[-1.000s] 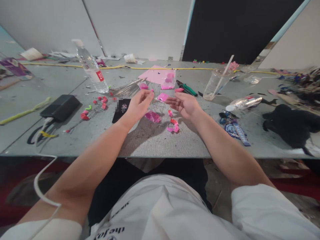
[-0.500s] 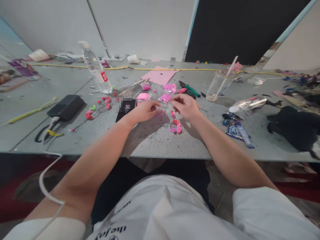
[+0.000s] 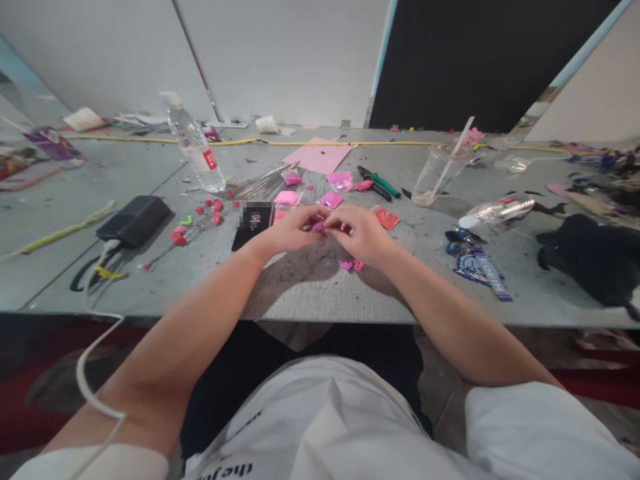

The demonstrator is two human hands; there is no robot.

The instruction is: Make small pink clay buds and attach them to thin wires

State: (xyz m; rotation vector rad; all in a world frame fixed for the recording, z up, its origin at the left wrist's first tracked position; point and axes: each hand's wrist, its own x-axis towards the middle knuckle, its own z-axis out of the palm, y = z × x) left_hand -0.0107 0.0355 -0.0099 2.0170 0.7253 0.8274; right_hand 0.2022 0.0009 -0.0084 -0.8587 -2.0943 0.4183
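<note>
My left hand point(image 3: 299, 228) and my right hand point(image 3: 359, 232) meet over the middle of the table. Between my left fingertips is a small purple-pink lump of modelling clay point(image 3: 318, 227). The right thumb and fingers pinch at the same lump from the other side, and partly hide it. Just in front of my right hand lie shaped pink clay pieces point(image 3: 352, 265). Beyond the hands are a magenta clay packet point(image 3: 331, 200) and a lighter pink packet point(image 3: 287, 198). A red packet point(image 3: 387, 218) rests beside my right hand, and a black phone-like slab point(image 3: 250, 230) is beside my left.
A water bottle point(image 3: 197, 150) and a black power adapter point(image 3: 134, 220) stand on the left, near wired red clay pieces point(image 3: 180, 235). Green-handled pliers point(image 3: 383, 185), a plastic cup with a straw point(image 3: 435, 177), a lying bottle point(image 3: 497, 211) and keychains point(image 3: 477, 267) occupy the right.
My right hand has moved left and slightly down to meet my left hand at the lump. The red packet, mostly covered before, now shows.
</note>
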